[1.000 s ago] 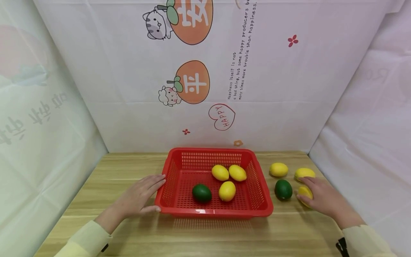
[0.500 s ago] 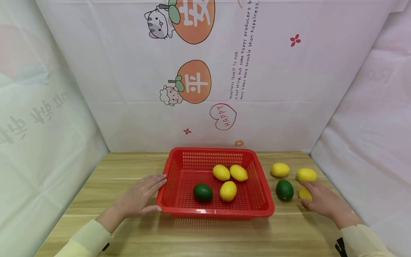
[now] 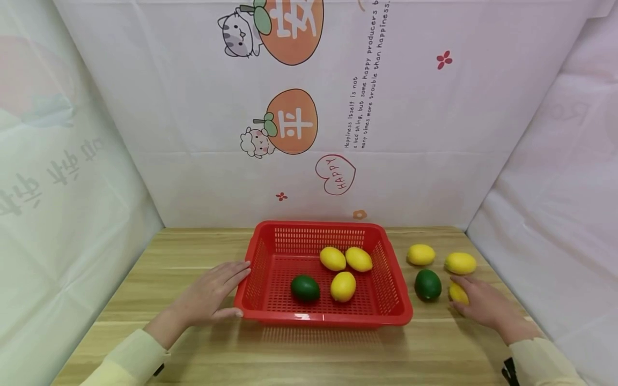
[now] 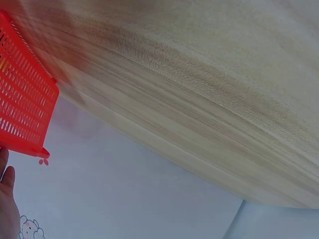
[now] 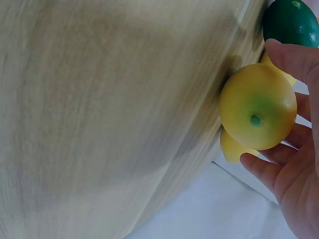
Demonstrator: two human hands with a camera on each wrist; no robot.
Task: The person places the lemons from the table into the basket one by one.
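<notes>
A red plastic basket stands mid-table with several fruits inside. My left hand touches its left side, fingers fairly straight and thumb near the front corner; only part of that hand shows in the left wrist view. To the right of the basket, my right hand has its thumb and curled fingers round a yellow lemon, which sits at table level. Part of this lemon is hidden by the hand in the head view. Just left of it lies a dark green fruit, with another lemon behind.
Inside the basket are a green fruit and three lemons, one of them a front lemon. A further lemon lies on the wooden table right of the basket. White printed cloth walls the back and sides.
My right hand has settled closer round the lemon, covering more of it. The left hand stays at the basket. The head view has shifted very slightly.
</notes>
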